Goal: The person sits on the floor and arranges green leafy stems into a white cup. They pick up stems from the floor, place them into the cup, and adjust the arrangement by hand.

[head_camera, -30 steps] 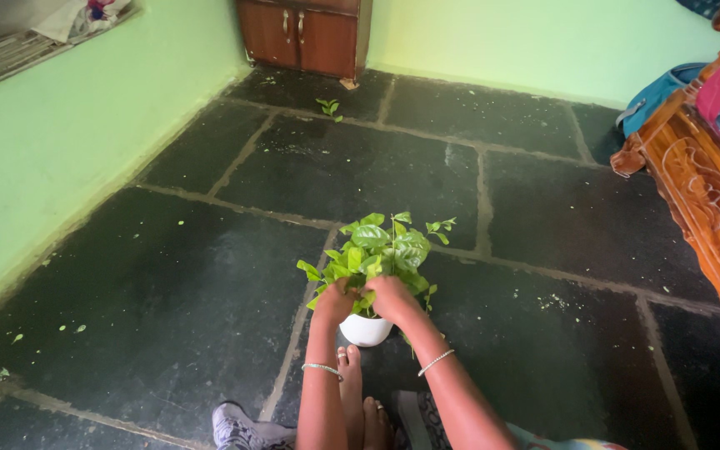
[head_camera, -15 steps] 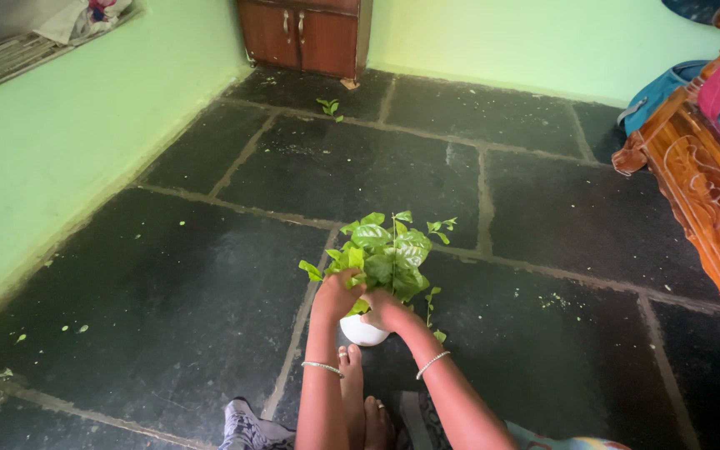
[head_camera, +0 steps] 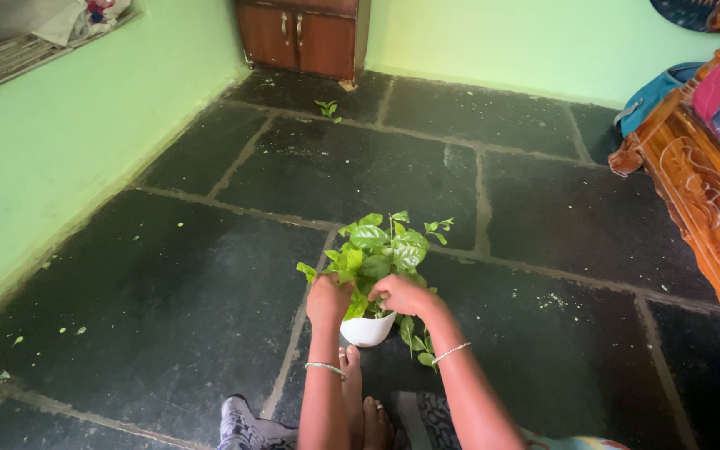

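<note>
A small white pot stands on the dark stone floor just in front of my bare feet. Leafy green stems rise out of it. My left hand is closed around the stems on the pot's left side. My right hand grips the stems on the right, fingers curled into the leaves. A few leaves hang down beside my right wrist. Both wrists wear thin bangles.
A loose green sprig lies far off near a brown wooden cabinet. A carved wooden bed frame runs along the right, a blue bag behind it. Green walls bound the left and back. Leaf bits dot the floor.
My right hand has risen from low by the pot's rim to higher among the stems. The left hand shifted slightly. Some leaves now droop by my right wrist.
</note>
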